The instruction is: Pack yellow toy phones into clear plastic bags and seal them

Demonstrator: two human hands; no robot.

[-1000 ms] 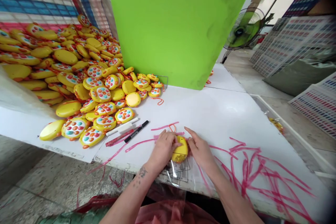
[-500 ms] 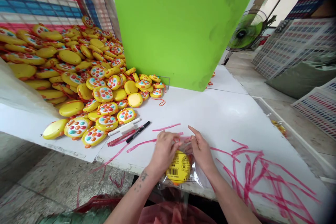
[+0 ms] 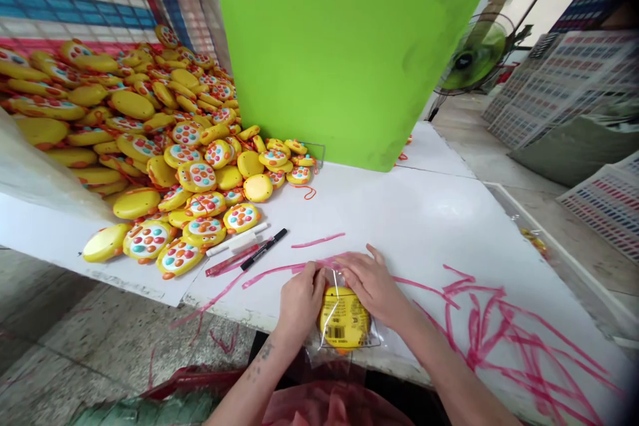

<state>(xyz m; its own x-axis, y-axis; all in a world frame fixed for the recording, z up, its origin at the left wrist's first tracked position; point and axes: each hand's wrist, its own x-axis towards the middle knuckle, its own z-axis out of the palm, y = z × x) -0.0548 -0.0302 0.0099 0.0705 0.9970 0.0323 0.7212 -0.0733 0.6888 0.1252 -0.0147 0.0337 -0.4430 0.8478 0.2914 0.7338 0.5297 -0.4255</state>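
Note:
A clear plastic bag (image 3: pixel 373 336) with dark printing lies at the table's front edge, a yellow toy (image 3: pixel 344 321) inside it. The printing and a barcode show over the toy. My left hand (image 3: pixel 301 298) pinches the bag's upper left edge between thumb and fingers. At the upper right edge, my right hand (image 3: pixel 370 281) has its fingers bent onto the plastic; the thumb side is partly hidden. Just beyond both hands lies a pink strip (image 3: pixel 272 273) on the white tabletop.
Many yellow animal-shaped toys (image 3: pixel 200 176) with coloured dots are heaped at the left. Nearby lie a black marker (image 3: pixel 263 249) and a white pen (image 3: pixel 237 239). A tall green panel (image 3: pixel 339 60) stands behind. Tangled pink strips (image 3: pixel 479 326) cover the right side; a fan (image 3: pixel 464 61) stands beyond.
My hands have shifted from close together above the toy to opposite upper edges of the bag. My right index finger, stretched out before, is now bent. The bag's top lies flatter.

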